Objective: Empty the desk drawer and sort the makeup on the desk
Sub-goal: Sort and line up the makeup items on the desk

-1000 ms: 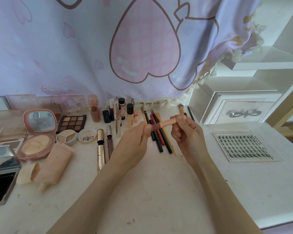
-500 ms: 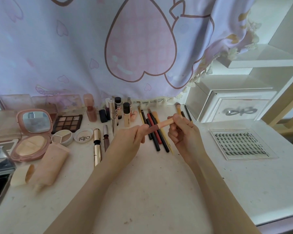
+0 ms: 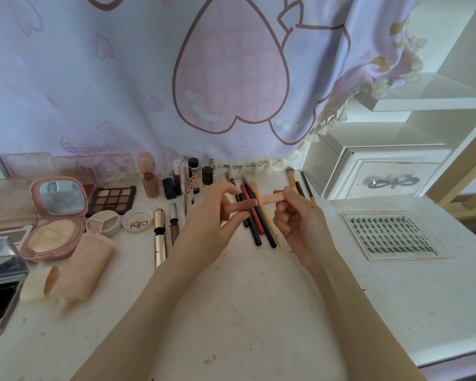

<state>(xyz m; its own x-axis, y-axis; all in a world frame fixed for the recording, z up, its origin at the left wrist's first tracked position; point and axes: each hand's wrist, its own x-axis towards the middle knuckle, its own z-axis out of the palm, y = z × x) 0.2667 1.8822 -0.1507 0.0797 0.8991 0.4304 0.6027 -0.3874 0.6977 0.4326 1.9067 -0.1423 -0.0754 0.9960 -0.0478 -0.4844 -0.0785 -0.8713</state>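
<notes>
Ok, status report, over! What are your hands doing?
Both hands, left and right, grip pink lip tube. Held above pencils. Nothing blocking.

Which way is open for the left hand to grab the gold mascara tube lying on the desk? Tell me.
Probably none yet: the left hand pinches one end of the pink lip gloss tube, the right hand the other. Once it lets go, the gold mascara tube lies uncovered just to its left, with bare desk below.

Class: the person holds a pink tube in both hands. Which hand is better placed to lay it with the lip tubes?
Probably the left hand: it grips the pink tube, and the lip tubes lie on its side.
</notes>
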